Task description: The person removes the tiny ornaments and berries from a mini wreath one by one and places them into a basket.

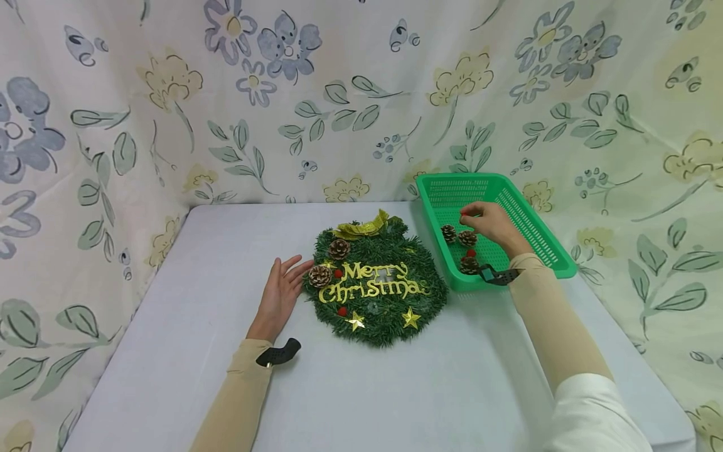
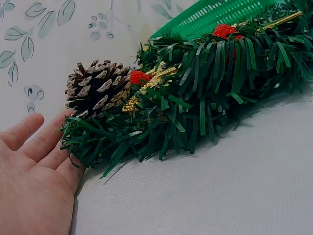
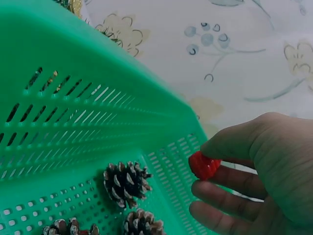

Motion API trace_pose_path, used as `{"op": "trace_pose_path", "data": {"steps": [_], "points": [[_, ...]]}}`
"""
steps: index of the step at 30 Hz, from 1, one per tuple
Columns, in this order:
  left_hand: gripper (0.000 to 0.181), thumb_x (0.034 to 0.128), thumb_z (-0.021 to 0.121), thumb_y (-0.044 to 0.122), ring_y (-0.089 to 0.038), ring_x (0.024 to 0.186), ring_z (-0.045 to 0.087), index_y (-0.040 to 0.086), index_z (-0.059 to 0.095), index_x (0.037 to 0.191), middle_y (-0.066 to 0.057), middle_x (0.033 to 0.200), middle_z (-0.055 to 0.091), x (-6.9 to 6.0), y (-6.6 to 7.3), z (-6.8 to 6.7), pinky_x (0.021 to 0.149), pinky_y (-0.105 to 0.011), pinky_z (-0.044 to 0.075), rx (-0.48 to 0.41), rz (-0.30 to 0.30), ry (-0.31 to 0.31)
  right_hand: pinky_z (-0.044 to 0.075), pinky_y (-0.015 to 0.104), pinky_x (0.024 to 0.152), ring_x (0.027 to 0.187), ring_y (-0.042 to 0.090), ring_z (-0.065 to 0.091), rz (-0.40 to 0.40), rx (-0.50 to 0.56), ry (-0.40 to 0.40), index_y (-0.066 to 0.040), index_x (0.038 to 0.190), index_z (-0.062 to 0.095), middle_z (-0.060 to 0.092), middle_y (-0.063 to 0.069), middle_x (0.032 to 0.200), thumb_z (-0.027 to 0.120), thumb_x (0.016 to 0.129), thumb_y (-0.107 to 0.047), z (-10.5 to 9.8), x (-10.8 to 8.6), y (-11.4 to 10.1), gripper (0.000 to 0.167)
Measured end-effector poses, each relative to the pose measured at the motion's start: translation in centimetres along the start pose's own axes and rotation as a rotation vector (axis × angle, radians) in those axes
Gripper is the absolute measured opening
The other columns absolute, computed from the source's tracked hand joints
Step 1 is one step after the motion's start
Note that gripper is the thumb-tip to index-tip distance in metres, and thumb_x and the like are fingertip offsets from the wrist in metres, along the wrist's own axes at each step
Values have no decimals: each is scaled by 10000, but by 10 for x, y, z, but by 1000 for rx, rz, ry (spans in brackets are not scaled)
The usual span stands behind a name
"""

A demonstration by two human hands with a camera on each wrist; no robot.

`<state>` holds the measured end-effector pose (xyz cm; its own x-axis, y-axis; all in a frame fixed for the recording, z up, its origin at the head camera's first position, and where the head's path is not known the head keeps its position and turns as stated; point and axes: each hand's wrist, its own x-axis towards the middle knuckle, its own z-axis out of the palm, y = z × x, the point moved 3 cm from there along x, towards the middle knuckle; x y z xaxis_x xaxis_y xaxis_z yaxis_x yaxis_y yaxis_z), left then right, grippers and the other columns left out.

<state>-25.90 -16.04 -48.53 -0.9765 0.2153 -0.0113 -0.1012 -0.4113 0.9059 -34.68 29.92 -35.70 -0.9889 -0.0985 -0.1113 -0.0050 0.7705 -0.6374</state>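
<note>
The decorating seems partly done: the round wreath (image 1: 377, 331) on the counter (image 1: 361, 389) carries two pinecones (image 1: 320, 277), and three others (image 1: 467, 238) lie in the basket (image 1: 433, 220). It has no clear long axis; its bow (image 1: 361, 228) points away. The right hand (image 1: 494, 225) pinches a red berry (image 3: 204, 166) in its fingers, while the left hand (image 1: 279, 292) touches the wreath, fingers straight.

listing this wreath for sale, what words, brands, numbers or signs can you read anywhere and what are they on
"Merry": upper line of the gold lettering on the Christmas wreath.
"Christmas": lower line, its last letter less clear.
Nothing readable on the green plastic basket or black wristbands.
</note>
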Motion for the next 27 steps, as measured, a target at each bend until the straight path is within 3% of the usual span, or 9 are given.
{"op": "trace_pose_path", "data": {"steps": [11,27], "points": [[712,1102,137,538,-272,1568,222,47,149,1617,-233,1633,311,0,0,0,1307,-454,37,-13,-6,-8,478,583,1046,1260,435,554,35,42,-22,-20,1446,516,523,244,1451,505,1074,-282,2,4,11,454],[809,1062,223,632,-270,1575,210,52,140,1622,-227,1639,305,2,0,-1,1308,-451,31,0,-12,-2,495,564,1027,1224,423,575,59,69,-31,-1,1431,515,539,257,1430,542,1061,-233,6,6,22,437]]}}
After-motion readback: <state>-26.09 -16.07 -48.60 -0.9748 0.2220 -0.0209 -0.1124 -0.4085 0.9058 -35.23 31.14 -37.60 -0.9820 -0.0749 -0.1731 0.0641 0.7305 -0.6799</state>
